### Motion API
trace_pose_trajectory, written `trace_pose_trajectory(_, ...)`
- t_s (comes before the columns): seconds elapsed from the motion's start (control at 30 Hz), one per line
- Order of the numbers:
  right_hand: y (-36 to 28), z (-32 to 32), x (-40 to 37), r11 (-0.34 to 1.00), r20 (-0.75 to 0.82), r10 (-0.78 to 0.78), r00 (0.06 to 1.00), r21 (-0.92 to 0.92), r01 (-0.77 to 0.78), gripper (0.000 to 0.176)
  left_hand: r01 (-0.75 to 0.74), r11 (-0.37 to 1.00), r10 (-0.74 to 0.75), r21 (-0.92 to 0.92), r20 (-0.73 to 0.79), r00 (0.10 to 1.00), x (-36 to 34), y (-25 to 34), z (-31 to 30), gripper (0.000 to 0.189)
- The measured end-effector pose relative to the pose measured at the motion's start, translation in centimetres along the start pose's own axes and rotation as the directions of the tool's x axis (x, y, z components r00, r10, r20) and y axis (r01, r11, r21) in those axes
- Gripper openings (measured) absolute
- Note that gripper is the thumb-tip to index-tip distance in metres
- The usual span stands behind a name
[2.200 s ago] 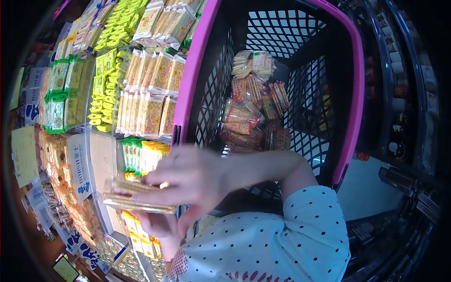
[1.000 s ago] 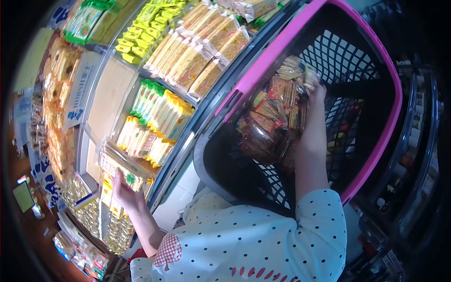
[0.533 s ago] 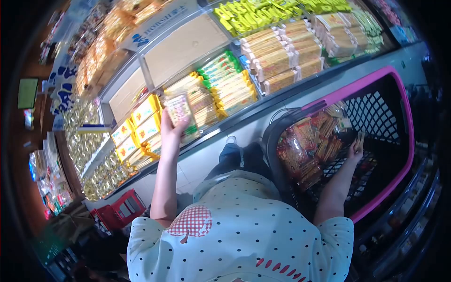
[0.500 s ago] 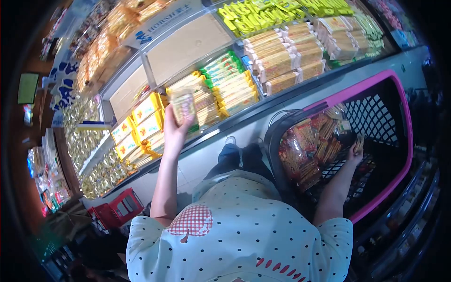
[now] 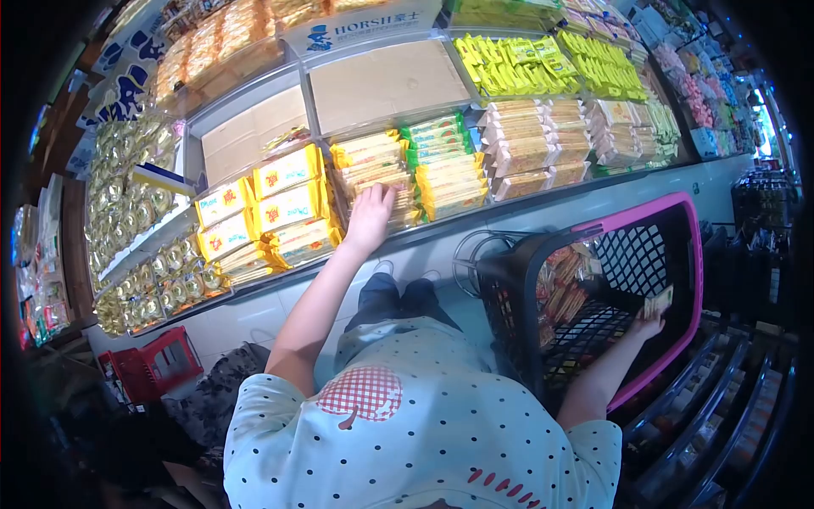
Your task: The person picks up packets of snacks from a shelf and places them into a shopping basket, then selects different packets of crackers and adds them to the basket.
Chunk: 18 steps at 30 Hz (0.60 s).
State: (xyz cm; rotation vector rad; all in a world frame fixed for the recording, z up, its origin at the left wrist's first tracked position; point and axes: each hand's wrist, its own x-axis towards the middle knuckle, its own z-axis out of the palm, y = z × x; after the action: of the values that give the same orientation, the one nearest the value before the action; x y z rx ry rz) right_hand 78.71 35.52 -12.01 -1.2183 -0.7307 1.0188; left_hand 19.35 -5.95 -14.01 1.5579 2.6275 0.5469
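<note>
My left hand reaches into the display bin, its fingers curled down on the front of a row of wrapped snack packets. A packet seems to be in its grip, though the fingertips are partly hidden. Beside it lie yellow packs on the left and yellow and green packets on the right. My right hand is closed on a small pale snack packet, held over the open side of a black shopping basket with a pink rim. Several reddish snack packs lie inside the basket.
The display counter spans the view ahead, with bare cardboard panels and lime-green packets farther back. Gold-wrapped items fill the left bins. A red basket sits at lower left, dark shelving at lower right.
My left hand has lowered the packet it held up and now rests on the row. My right hand, still with its packet, has moved lower. The view has turned and shifted.
</note>
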Motion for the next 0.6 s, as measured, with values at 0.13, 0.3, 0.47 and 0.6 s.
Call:
trace_pose_trajectory(0.13, -5.3, -0.1, 1.3, 0.949, 0.203, -0.015, 0.979, 0.31, -0.05, 0.041, -0.005, 1.0, 0.009, 0.023, -0.17, 0.985, -0.6, -0.2, -1.5, 0.056)
trace_pose_trajectory(0.3, -13.2, 8.0, -5.2, 0.876, 0.385, -0.218, 0.897, 0.482, 0.006, 0.049, 0.024, 1.0, -0.027, -0.016, -0.197, 0.98, -2.0, -1.5, -0.2, 0.058)
trace_pose_trajectory(0.47, -17.5, 20.7, -18.0, 0.936, 0.66, -0.18, 0.729, 0.342, -0.079, 0.056, 0.012, 1.0, -0.015, -0.018, -0.199, 0.98, -2.9, -1.5, -0.1, 0.06)
trace_pose_trajectory(0.6, -16.5, 29.7, -30.8, 0.929, 0.883, -0.144, 0.447, -0.034, 0.368, 0.059, 0.02, 1.0, -0.016, 0.019, -0.169, 0.985, -2.5, -1.5, -0.6, 0.051)
